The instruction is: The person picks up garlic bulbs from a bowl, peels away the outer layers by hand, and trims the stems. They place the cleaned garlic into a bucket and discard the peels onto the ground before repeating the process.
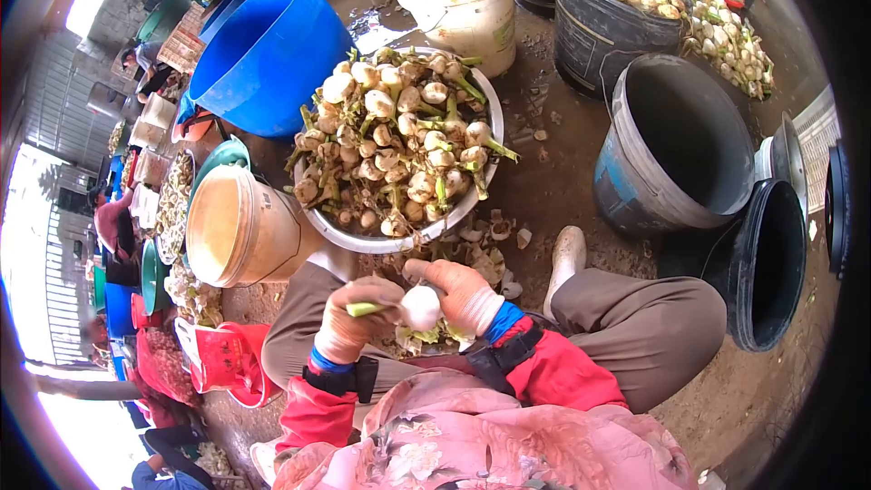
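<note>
In the head view, taking the white garlic bulb (420,308) as the middle of the clock, it sits between the person's two hands, just above the lap. The left hand (356,316), at nine o'clock, is closed, with a green stem (366,309) poking out through its curled fingers right beside the bulb. The right hand (463,295), at about two o'clock, bends its fingers in against the bulb; its palm side is hidden, so I cannot tell how far it is closed or whether it has hold of anything else. At twelve o'clock, near both hands, stands a basin (496,118) heaped with garlic whose bulbs carry roots and cut green stems. Loose peelings (485,263) lie on the ground at two o'clock. Farther out, a large blue tub (272,63) leans at eleven, a cream bucket (467,23) stands at twelve behind the basin, a black bucket (608,45) full of garlic at one, a grey bucket (635,168) at two, and a tan bucket (227,227) at ten.
</note>
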### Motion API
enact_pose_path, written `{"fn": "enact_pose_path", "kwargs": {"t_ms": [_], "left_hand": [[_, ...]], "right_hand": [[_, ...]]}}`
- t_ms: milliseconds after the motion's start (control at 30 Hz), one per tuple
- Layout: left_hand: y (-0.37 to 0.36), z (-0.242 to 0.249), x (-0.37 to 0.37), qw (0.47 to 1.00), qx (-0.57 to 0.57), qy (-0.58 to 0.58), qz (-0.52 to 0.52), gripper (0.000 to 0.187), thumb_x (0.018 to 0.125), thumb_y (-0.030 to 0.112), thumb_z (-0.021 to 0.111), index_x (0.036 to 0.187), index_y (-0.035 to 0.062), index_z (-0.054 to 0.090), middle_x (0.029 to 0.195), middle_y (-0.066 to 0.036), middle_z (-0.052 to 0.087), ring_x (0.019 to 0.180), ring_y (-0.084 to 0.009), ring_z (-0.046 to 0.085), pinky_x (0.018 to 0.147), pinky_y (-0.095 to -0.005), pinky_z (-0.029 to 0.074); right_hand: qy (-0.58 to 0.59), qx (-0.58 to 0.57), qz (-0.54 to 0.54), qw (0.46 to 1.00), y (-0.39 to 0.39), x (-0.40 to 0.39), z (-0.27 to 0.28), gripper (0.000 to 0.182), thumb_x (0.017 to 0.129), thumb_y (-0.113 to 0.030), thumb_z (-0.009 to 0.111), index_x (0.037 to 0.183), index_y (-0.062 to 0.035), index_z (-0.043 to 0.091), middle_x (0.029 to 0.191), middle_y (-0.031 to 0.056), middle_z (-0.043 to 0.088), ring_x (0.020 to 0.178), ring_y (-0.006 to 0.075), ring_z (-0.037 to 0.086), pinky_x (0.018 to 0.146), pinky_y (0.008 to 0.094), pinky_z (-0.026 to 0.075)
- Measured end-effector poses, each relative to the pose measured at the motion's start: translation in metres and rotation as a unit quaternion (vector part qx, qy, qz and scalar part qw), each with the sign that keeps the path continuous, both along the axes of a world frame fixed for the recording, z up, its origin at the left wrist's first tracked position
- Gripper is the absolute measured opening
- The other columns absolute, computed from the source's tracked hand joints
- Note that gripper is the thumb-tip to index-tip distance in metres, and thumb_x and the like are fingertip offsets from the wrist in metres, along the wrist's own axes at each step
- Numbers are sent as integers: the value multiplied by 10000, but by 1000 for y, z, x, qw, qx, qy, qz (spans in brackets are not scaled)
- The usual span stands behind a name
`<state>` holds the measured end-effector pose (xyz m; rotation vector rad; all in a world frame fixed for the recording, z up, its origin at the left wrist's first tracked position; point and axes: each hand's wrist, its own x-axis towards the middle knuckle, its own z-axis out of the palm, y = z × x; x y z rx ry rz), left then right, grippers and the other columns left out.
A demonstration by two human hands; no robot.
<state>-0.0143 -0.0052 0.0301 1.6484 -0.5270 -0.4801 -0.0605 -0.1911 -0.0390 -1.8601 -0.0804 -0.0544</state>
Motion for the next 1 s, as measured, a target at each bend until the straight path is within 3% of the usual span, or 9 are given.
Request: {"fn": "enact_pose_path", "kwargs": {"t_ms": [100, 167, 200, 267, 400, 467, 533, 800, 1000], "left_hand": [[-3, -6, 6, 951, -211, 188, 127, 294, 727, 72, 751, 989, 55, 619, 941, -107, 642, 838, -243, 622, 744, -356, 519], [-14, -14, 8, 810, -393, 359, 244, 342, 774, 115, 731, 1075, 61, 578, 973, -74, 643, 866, -216, 627, 724, -341, 538], [19, -64, 24, 796, -354, 379, 311, 270, 816, 142, 699, 1055, 80, 591, 978, -48, 645, 876, -175, 626, 674, -285, 548], [13, -65, 22, 782, -347, 369, 364, 218, 847, 163, 671, 1036, 86, 593, 976, -31, 643, 861, -152, 626, 634, -241, 549], [-6, -45, 7, 755, -316, 357, 450, 194, 854, 179, 667, 1004, 78, 597, 929, -22, 644, 806, -137, 618, 598, -230, 536], [-10, -32, 2, 768, -262, 342, 473, 177, 852, 206, 674, 952, 80, 600, 855, -17, 641, 716, -113, 599, 554, -214, 512], [-1, -38, 6, 776, -231, 341, 478, 170, 853, 214, 672, 937, 84, 600, 829, -19, 638, 677, -106, 588, 534, -209, 499], [-6, -49, -9, 867, -111, 353, 335, 138, 869, 165, 639, 939, 57, 591, 747, -66, 621, 587, -154, 589, 503, -258, 489], [39, -34, 31, 830, -208, 273, 439, 85, 889, 111, 590, 866, 29, 589, 742, -23, 594, 614, -120, 575, 544, -222, 484]], "right_hand": [[83, 204, 154, 963, 4, -5, -12, 383, 741, 121, 538, 1076, -36, 634, 971, 60, 647, 989, 146, 582, 890, 289, 445], [52, 379, 107, 918, -3, -7, 12, 393, 732, 112, 548, 1108, 12, 610, 979, 110, 646, 965, 197, 604, 900, 310, 451], [54, 464, 68, 881, -24, -5, 46, 425, 712, 100, 563, 1128, 21, 597, 985, 135, 642, 962, 237, 612, 896, 344, 463], [-121, 665, 47, 735, -43, 8, 42, 406, 725, 61, 621, 1129, 41, 581, 976, 138, 637, 925, 264, 617, 891, 393, 466], [46, 532, -29, 845, -52, 6, 0, 323, 791, 30, 588, 1114, 34, 592, 937, 79, 639, 863, 177, 600, 833, 314, 465], [95, 204, 35, 974, -36, 7, -11, 352, 782, -1, 583, 1131, -42, 613, 1046, 75, 652, 952, 179, 612, 873, 297, 467], [194, 35, 68, 978, -17, 2, -11, 448, 774, 14, 593, 1212, -83, 577, 1136, 77, 625, 1013, 182, 593, 888, 292, 464], [22, 204, -79, 975, 20, 16, -31, 444, 819, 41, 579, 1251, -51, 536, 1170, 65, 606, 1006, 133, 575, 874, 249, 461], [224, 396, -220, 863, -2, 16, -77, 238, 845, 27, 553, 1069, -18, 622, 938, 35, 638, 807, 109, 592, 681, 231, 494]]}}
